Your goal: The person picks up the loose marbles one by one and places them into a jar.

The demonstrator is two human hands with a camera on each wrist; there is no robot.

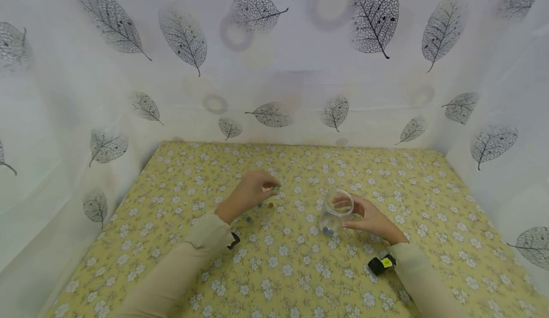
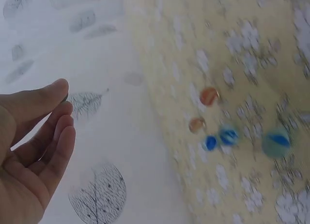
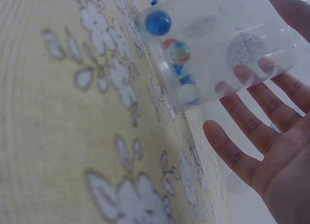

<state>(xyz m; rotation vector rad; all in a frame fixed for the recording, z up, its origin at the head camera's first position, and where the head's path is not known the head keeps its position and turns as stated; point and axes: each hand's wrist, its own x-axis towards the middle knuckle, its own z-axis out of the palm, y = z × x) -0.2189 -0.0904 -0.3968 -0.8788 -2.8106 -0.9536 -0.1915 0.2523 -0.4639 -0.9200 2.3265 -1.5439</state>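
Observation:
My left hand [image 1: 254, 190] is raised over the cloth, its thumb and index finger pinching a small greenish marble [image 1: 277, 189]. In the left wrist view the fingertips hide most of that marble. Below and beside this hand lie loose marbles, among them an orange marble [image 2: 209, 96] and a clear marble with a blue swirl [image 2: 276, 141]. To the right is a clear plastic jar [image 1: 336, 210], its open mouth facing up. My right hand [image 1: 372, 219] holds the jar between thumb and fingers. Several marbles, including a blue marble [image 3: 158, 22], rest at the jar's bottom.
A yellow cloth with white flowers [image 1: 266, 280] covers the table. White sheeting with leaf prints [image 1: 274, 89] walls off the back and both sides. A black strap device [image 1: 381, 263] sits at the right wrist, and a black piece [image 1: 233, 241] shows at the left wrist.

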